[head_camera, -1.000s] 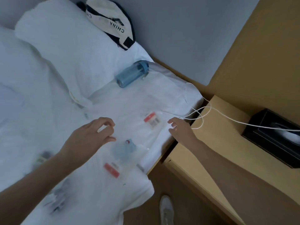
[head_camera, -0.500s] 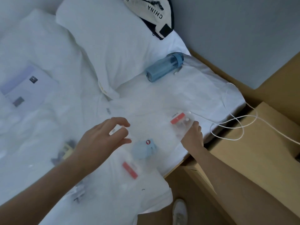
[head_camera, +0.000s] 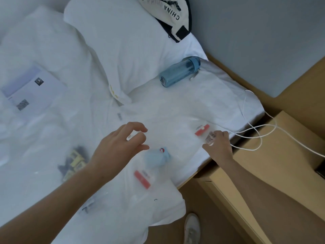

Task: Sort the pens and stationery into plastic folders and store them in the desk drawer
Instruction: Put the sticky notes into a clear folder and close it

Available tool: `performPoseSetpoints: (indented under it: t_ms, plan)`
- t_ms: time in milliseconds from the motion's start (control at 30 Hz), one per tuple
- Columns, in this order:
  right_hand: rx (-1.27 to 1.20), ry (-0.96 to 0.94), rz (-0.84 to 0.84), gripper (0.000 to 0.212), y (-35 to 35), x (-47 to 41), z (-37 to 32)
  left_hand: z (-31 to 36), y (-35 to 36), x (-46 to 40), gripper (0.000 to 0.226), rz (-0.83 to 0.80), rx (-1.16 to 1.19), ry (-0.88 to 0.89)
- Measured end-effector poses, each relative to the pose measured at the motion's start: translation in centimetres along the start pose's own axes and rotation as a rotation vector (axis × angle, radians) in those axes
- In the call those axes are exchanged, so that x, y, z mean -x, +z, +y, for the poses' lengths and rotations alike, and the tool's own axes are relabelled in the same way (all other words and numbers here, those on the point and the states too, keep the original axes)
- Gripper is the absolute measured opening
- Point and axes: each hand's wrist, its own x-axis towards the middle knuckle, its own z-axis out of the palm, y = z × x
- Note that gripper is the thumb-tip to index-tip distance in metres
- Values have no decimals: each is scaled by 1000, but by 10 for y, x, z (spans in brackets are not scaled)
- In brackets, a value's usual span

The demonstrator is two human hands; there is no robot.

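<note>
Two clear plastic zip folders lie on the white bedsheet [head_camera: 52,173] in the lower middle of the frame. The nearer clear plastic folder with a red slider tab [head_camera: 142,179] holds a pale blue object, blurred beyond naming, and its long axis runs from lower left toward upper right. The second clear plastic folder with a red label strip [head_camera: 202,130] lies right of centre, near the bed's edge.

The right hand [head_camera: 219,147] is at this second folder's lower right corner, its fingertips [head_camera: 213,136] touching the printed barcode end of the plastic; the grip looks pinched there, though motion blur leaves it unclear whether it has truly closed. The left hand [head_camera: 121,147] hovers above the sheet at centre frame, thumb and fingers curled but apart, holding nothing.

The relation that matters: the red-tab folder lies just below and right of the left hand, so that hand is the nearer one for it, while the right hand already has the other. A loose cluster of dark and yellow stationery pieces [head_camera: 73,161] lies at lower left, beside the left forearm, not yet bagged.

The pale wooden worktop [head_camera: 281,155] occupies the right of the frame, with a white cable [head_camera: 255,136] looping across it, just beside the right hand. No drawer front shows clearly.
</note>
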Motion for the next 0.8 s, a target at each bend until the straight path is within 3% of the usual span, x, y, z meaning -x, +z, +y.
performPoseSetpoints:
  t_ms: [200, 400, 467, 633, 800]
  plan:
    - [-120, 2, 208, 58, -62, 30, 4, 13, -1, 11, 38, -23, 3, -66]
    - [-224, -176, 237, 59, -106, 71, -12, 19, -4, 16, 30, -34, 50, -60]
    - [-236, -263, 172, 58, -108, 78, -22, 24, -5, 17, 25, -29, 53, -60]
    - [-229, -366, -221, 54, -89, 90, -60, 33, 0, 25, 23, -8, 60, -24]
    - [-2, -429, -538, 50, -50, 81, -91, 33, 5, 32, 19, -14, 62, 12]
